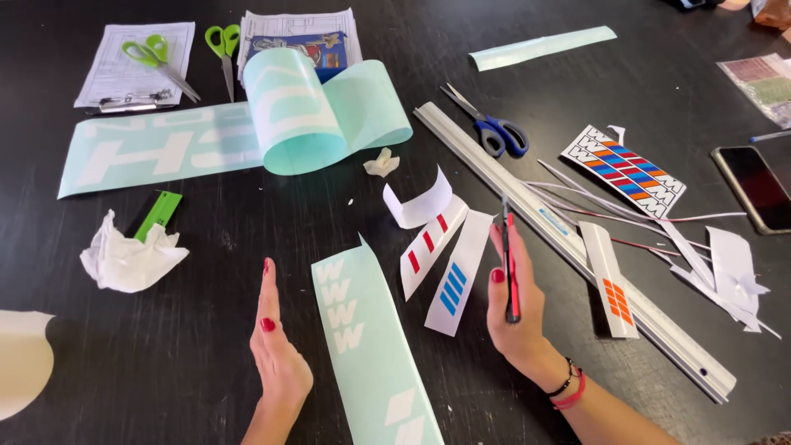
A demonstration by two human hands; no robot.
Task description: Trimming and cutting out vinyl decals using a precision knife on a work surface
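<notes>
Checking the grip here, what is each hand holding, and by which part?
Right hand holds a red craft knife by its lower handle. Left hand holds nothing.

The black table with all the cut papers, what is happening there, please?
A person works at a black table covered with sticker sheets. The right hand holds a red craft knife upright, its fingers wrapped around the handle. The left hand is open, on edge beside a long mint-green strip with white shapes. Cut strips with red and blue bars, a metal ruler and blue scissors lie nearby.
</notes>
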